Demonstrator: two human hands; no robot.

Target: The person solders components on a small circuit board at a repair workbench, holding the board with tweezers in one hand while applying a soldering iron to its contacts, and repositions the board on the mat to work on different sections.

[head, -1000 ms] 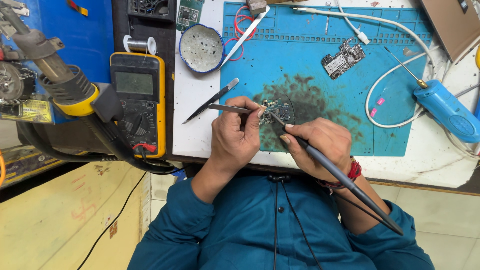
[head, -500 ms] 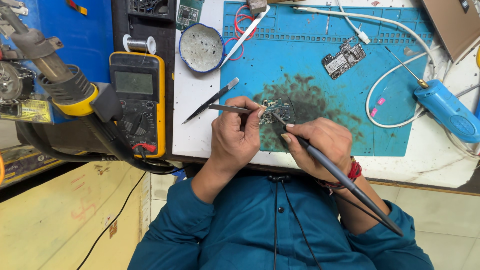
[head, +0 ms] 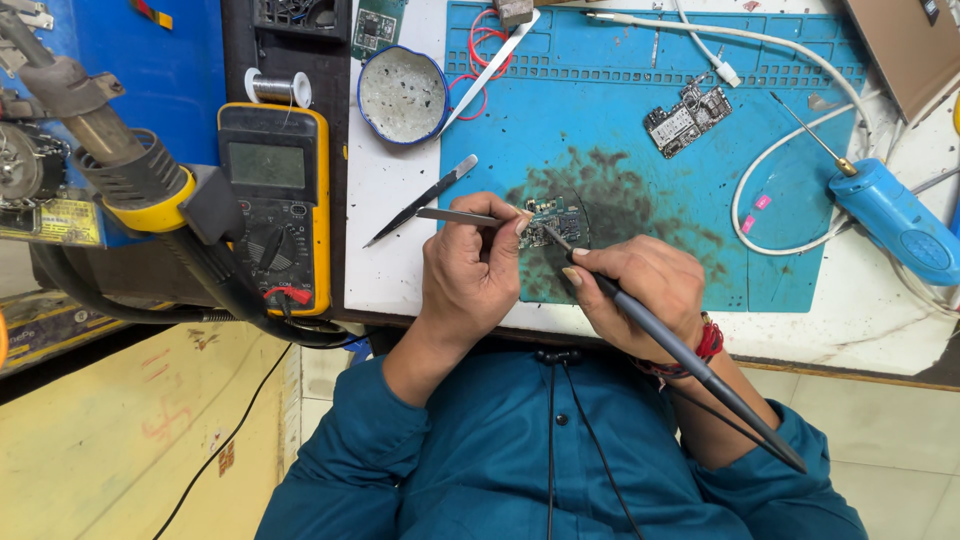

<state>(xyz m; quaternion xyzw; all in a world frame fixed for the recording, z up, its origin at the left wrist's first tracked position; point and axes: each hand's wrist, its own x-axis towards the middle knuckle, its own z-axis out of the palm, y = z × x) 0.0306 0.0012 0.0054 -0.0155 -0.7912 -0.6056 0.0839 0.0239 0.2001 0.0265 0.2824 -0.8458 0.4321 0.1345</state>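
A small circuit board (head: 548,219) lies on the stained blue work mat (head: 640,150). My left hand (head: 472,268) grips metal tweezers (head: 455,214) whose tips rest at the board's left edge. My right hand (head: 640,290) holds a dark soldering iron (head: 690,360) like a pen, its tip touching the board. The iron's handle runs back over my wrist, and its cord hangs in front of my teal shirt.
A second pair of tweezers (head: 420,200) lies left of the board. A yellow multimeter (head: 275,205), a solder spool (head: 278,88), a round blue tin (head: 402,95), another circuit board (head: 688,118), a blue corded tool (head: 895,220) and a hot-air gun (head: 110,165) surround the mat.
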